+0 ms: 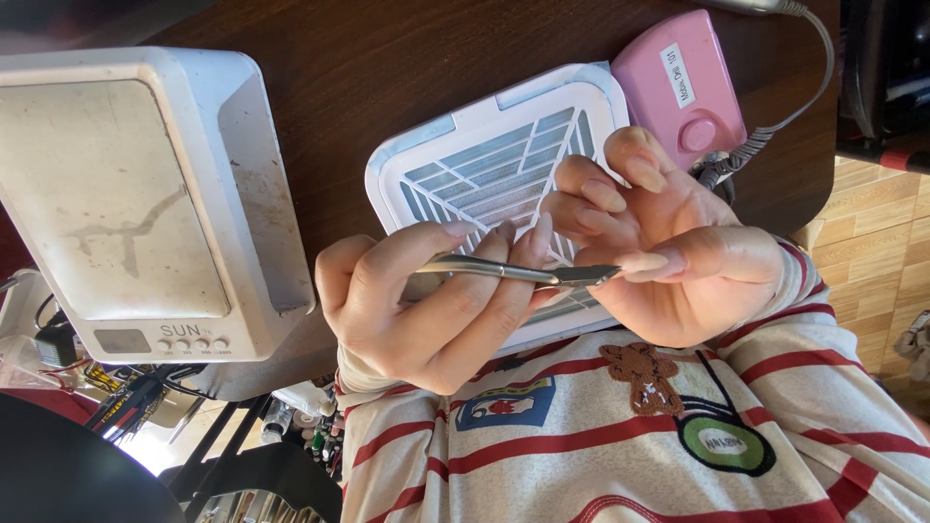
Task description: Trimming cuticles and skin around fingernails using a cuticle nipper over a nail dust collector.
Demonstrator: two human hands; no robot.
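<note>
My left hand [417, 310] grips a slim metal nail tool [513, 272] like a pen, with its tip pointing right. The tip touches the long nail of one finger of my right hand [678, 232]. That hand is held palm towards me with its fingers loosely curled, and it holds nothing. Both hands hover over a white dust collector with a slatted grille [484, 165] on the dark wooden table [387, 58]. My striped sleeves and sweater [601, 446] fill the bottom of the view.
A white nail lamp [136, 194] stands on the table to the left. A pink nail drill box [683, 82] with a grey cable [804, 87] sits at the far right. Small bottles and wires [126, 397] crowd the lower left beside the table. Wooden flooring [872, 242] shows at right.
</note>
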